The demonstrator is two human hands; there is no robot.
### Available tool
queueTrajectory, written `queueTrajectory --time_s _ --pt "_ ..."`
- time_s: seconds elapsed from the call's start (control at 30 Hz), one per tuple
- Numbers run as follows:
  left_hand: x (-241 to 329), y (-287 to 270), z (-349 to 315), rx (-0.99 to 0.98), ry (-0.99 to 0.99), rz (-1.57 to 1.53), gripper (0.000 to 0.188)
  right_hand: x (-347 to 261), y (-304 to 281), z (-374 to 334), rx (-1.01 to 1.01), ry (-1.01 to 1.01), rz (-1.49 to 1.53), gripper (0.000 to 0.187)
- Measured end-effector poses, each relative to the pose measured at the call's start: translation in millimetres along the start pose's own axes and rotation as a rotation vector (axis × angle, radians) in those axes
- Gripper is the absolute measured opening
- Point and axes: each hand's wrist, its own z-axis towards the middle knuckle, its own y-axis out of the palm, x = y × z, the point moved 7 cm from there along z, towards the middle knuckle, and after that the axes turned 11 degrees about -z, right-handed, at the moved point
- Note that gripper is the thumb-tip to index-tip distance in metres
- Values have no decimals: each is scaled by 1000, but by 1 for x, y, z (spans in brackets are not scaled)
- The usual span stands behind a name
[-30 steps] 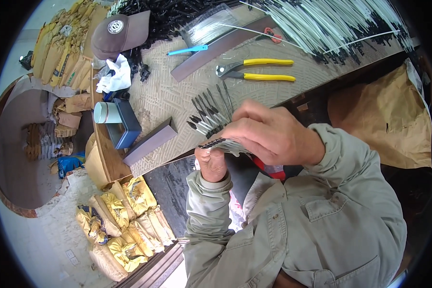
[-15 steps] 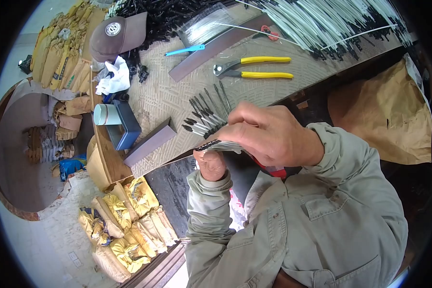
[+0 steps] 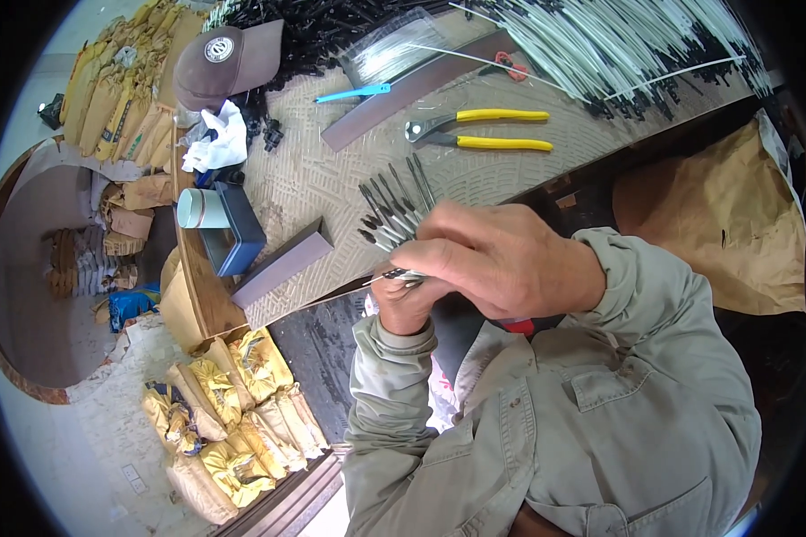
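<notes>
My left hand [image 3: 407, 304] is closed around a small bundle of thin white strips with black ends [image 3: 405, 276], just in front of the table's edge. Over the same bundle, my right hand [image 3: 515, 259] is bent in a pinch, its fingertips partly hidden. Beyond the fingers, a fan of similar black-tipped white strips [image 3: 388, 231] points away over the table; my hands cover its near ends, so I cannot tell whether it lies loose or is held. Yellow-handled end-cutting pincers [image 3: 501, 130] lie farther back on the table.
Large piles of white strips [image 3: 591, 45] and black pieces [image 3: 331, 27] cover the table's far side. A cap [image 3: 219, 72], a blue cutter [image 3: 358, 92], metal angle bars [image 3: 282, 261] and a blue bin with a pale cup [image 3: 199, 208] lie around. Wrapped packets [image 3: 242, 430] sit lower left.
The row of black ends in my left hand looks shorter and more bunched. My left hand has shifted slightly right, with my right fingers lower over the bundle. The view has moved a little.
</notes>
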Motion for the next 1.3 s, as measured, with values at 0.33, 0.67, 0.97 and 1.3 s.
queueTrajectory --time_s 0.33,0.67,0.97,1.3 --pt "-12 -3 -12 -41 -469 -274 27 180 29 99 -219 222 -350 11" --pt "-7 -3 -1 -137 -462 -284 24 258 104 108 -585 228 -696 10" --pt "-12 -11 0 -80 -464 -279 22 152 43 94 -279 501 604 9" --pt "-13 -4 3 -54 -456 -295 15 54 -5 13 -83 74 -137 10"
